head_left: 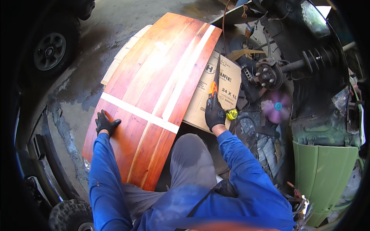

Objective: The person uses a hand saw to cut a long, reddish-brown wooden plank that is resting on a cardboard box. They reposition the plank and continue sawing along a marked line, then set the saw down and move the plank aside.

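Observation:
A large varnished wooden board [150, 81], reddish brown, lies slanted in front of me. A white strip [135, 110] that looks like tape crosses it, and a pale lengthwise band [187, 73] meets the strip. My left hand [106, 124], in a black glove, rests flat on the board's near left part, fingers spread. My gloved right hand [215, 112] is closed round the orange handle of a handsaw [213, 89]. The saw's dark blade points away from me over a cardboard box [202, 98], beside the board's right edge. A yellow tape measure [231, 114] sits right next to that hand.
More cardboard [125, 50] shows under the board's far left edge. To the right are a wheel hub [268, 76], a coil spring [318, 58], a blurred purple fan [276, 106] and a green panel [323, 173]. A vehicle wheel [50, 52] stands left; a tyre [69, 217] is near.

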A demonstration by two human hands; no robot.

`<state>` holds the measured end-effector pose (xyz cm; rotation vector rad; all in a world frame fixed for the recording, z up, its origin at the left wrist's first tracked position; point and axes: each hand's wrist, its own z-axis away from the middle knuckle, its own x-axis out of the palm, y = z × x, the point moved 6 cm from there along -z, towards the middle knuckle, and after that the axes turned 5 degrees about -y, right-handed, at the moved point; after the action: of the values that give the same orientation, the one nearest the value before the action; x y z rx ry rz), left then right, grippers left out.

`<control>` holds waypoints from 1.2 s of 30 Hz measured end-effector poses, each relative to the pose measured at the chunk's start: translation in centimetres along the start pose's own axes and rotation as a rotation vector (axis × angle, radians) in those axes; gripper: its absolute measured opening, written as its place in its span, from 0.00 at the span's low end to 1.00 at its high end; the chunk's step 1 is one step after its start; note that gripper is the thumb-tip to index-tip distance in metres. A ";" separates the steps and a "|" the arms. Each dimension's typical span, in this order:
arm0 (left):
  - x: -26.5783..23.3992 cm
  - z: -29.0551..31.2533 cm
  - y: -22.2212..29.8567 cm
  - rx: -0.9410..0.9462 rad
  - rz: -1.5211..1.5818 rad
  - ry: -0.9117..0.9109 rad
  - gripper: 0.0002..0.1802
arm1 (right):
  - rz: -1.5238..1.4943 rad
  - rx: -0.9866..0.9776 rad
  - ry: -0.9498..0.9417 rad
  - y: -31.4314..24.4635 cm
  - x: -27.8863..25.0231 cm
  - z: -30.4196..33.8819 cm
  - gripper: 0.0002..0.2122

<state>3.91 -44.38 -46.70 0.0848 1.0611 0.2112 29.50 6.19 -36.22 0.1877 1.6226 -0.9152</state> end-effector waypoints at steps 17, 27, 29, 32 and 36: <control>6.1 8.3 -15.3 -0.250 0.164 0.139 0.61 | 0.524 -0.196 -0.173 0.3 4.3 -0.6 0.32; 10.6 10.3 -21.0 -0.655 0.453 0.239 0.82 | 0.505 -0.756 -0.229 -5.9 7.8 2.5 0.39; 11.0 11.3 -21.6 -0.712 0.539 0.298 0.84 | 0.568 -0.808 -0.275 -6.4 9.1 2.2 0.37; 10.6 12.8 -21.6 -0.704 0.622 0.413 0.83 | 0.660 -0.927 -0.263 -7.2 10.8 2.0 0.32; 10.3 13.8 -20.8 -0.711 0.705 0.452 0.82 | 0.735 -1.052 -0.186 -8.2 12.6 2.3 0.29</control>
<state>23.51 -62.01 -52.37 -0.2493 1.3137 1.2782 22.95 -5.33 -43.67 -0.0467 1.4886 0.4979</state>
